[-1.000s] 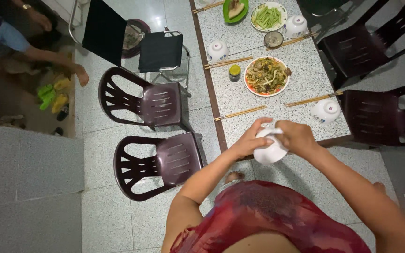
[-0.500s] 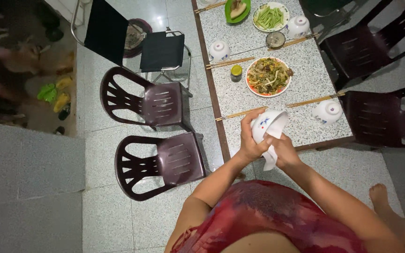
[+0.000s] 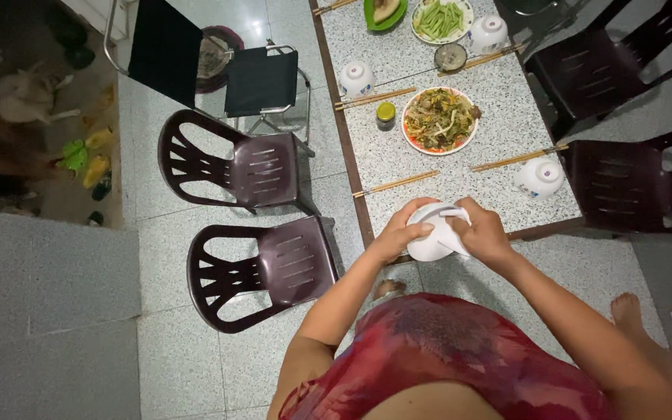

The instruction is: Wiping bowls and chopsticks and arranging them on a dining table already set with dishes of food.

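- Holding a round white ceramic bowl (image 3: 432, 232) between both hands just above the near edge of the speckled grey stone desk (image 3: 429, 175), close to its near left corner.
- Left hand (image 3: 398, 233) curling over the bowl's left rim, fingers closed on it; right hand (image 3: 482, 230) closing on the right side, pinching what looks like a white cloth or paper (image 3: 454, 233) against the bowl.
- Lying directly between the two grips, the bowl showing its open mouth upward and slightly toward the camera; being round, having no long axis to speak of; neither hand nearer than the other, both touching.
- Sitting just beyond the bowl toward the far edge: a pair of wooden chopsticks (image 3: 397, 183) angled along the left edge, and farther on a white plate of mixed stir-fried noodles and vegetables (image 3: 439, 120).
- Resting well apart near the right edge: an upturned white bowl (image 3: 539, 177) beside another pair of chopsticks (image 3: 518, 159).
- Differing from half a second ago: bowl then tipped on edge with its mouth turned right and its blue-patterned outside showing, held higher over the desk; now levelled, mouth up, lower and nearer the body, with the right hand moved from underneath to the right rim.
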